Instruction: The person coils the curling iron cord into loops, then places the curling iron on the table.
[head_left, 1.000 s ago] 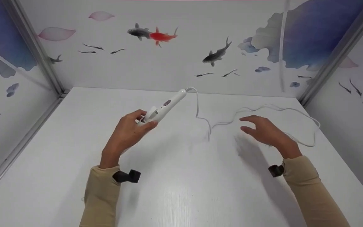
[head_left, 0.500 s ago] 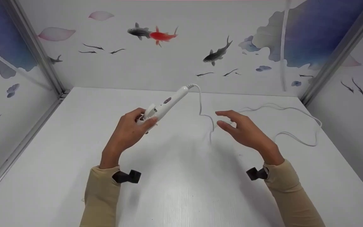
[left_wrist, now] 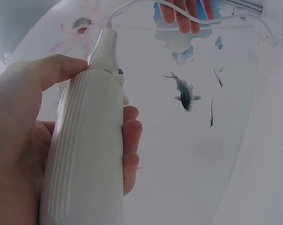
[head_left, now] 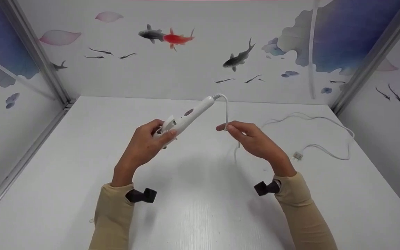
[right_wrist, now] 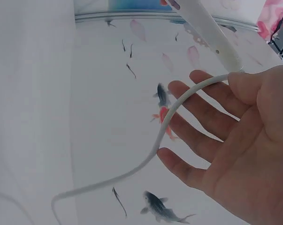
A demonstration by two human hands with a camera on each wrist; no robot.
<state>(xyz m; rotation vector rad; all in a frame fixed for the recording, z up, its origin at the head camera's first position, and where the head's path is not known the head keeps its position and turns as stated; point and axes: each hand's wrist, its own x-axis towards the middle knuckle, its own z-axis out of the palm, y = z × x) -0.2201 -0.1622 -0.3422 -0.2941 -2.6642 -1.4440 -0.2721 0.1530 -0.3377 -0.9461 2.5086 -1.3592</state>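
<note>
My left hand (head_left: 140, 143) grips a white curling iron (head_left: 194, 115) around its thick end, thumb on the near side. The curling iron is held above the table, its slim handle tilted up and to the right with an oval button showing. In the left wrist view the ridged white body (left_wrist: 87, 150) fills the palm, fingers curled round its far side. A white cord (head_left: 226, 109) leaves the handle's tip and bends down to my right hand (head_left: 257, 141). There the thumb and forefinger pinch it, while the other fingers (right_wrist: 197, 112) spread behind the cord in the right wrist view.
The rest of the cord loops over the right side of the white table (head_left: 193, 215), ending in a plug (head_left: 298, 156). Printed panels with fish and petals wall the table at the back (head_left: 186, 73) and both sides, with metal posts (head_left: 363, 59) at the corners.
My right hand has moved left from over the looped cord and now pinches the cord near the handle. The curling iron has shifted slightly right; the plug has come into view.
</note>
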